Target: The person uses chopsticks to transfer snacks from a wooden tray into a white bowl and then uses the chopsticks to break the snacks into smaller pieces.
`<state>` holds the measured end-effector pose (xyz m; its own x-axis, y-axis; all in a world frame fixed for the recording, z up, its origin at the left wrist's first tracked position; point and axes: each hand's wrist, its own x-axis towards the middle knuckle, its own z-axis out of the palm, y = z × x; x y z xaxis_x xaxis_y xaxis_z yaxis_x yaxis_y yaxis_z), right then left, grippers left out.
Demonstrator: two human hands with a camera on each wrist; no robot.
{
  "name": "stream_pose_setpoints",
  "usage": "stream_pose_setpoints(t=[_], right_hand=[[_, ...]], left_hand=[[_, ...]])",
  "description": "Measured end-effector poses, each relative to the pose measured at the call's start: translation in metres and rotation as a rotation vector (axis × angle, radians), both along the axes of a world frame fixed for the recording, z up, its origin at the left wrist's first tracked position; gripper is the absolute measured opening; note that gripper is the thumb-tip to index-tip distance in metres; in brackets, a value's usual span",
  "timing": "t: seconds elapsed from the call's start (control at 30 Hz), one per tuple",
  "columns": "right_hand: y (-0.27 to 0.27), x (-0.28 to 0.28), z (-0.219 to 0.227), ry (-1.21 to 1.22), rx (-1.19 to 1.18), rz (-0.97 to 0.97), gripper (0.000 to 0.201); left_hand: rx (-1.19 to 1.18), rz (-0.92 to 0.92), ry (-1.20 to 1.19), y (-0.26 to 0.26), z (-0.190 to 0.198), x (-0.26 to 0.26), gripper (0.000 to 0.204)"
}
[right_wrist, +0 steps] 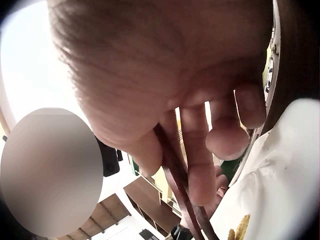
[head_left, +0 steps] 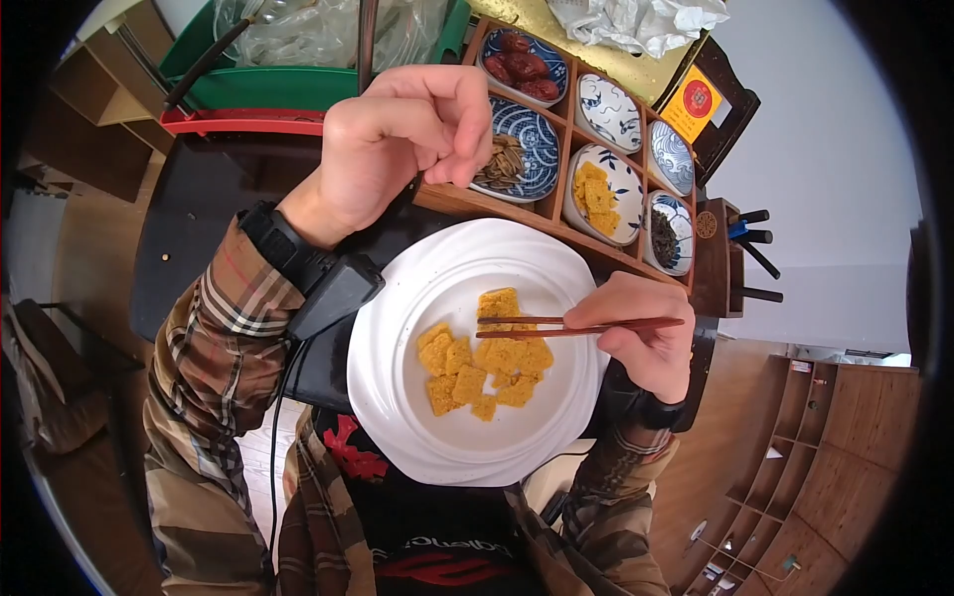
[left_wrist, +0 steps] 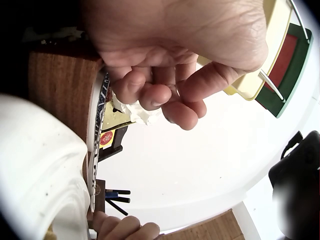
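My right hand (head_left: 641, 333) grips a pair of dark wooden chopsticks (head_left: 537, 328) over a white bowl (head_left: 383, 348). Their tips lie over square yellow crisps (head_left: 469, 382) piled in the bowl. In the right wrist view the chopsticks (right_wrist: 175, 182) run down between thumb and fingers. Held up at the bowl's far left, my left hand (head_left: 397, 139) has loosely curled fingers, and no object shows in it. From the head it partly covers a blue patterned dish of seeds (head_left: 502, 164). Thumb and fingertips hang close together on that left hand (left_wrist: 170, 75) in its wrist view.
Behind the bowl stands a wooden divided tray (head_left: 552, 206) with small dishes, including dates (head_left: 522, 68), more crisps (head_left: 596, 199) and dark dried bits (head_left: 663, 238). A green bin (head_left: 263, 87) with plastic bags is at the back left. A wooden pen holder (head_left: 717, 243) stands right.
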<state>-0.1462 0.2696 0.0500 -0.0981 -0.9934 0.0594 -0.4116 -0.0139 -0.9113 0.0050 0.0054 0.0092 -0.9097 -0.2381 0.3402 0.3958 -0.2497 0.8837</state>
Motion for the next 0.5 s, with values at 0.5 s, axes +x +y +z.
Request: stream_pose_setpoints(t=[0.5], right_hand=[[-0.001,0.001,-0.006,-0.080,-0.119,-0.023,0.016]], left_hand=[[0.026,-0.011,0.005,0.001,0.000,0.000,0.012]])
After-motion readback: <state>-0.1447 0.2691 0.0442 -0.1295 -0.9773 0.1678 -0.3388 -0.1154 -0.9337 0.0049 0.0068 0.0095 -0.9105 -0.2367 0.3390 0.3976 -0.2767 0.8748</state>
